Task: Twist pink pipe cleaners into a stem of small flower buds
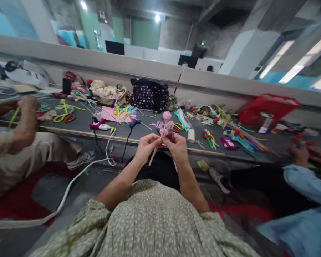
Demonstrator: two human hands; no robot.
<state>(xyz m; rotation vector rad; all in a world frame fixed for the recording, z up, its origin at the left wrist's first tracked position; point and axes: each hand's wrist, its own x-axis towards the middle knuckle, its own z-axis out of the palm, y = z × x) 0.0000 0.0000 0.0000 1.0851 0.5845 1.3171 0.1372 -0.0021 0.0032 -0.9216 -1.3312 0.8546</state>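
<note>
- Looking down through the head camera, I have both hands together at the front edge of the dark table [82,125], with a fuzzy pink flower [167,124] roughly upright between them
- On my left hand [146,147], thumb and fingers are pinched closed on the flower, and its stem [152,157] slants down below the grip toward the lap
- On my right hand [178,145], thumb and fingertips are pinched together too, gripping just under the blooms
- Just beyond the left hand I make out a blue glue gun [134,123], with a purple glue gun [97,125] farther left, near a pink sheet [108,113]
- Near the right hand I see a pale cylinder [191,136]
- Farther back, a dotted bag [148,94] sits against the low wall [96,59]
- At far left I spot a co-worker's hand [29,106], somewhat blurred
</note>
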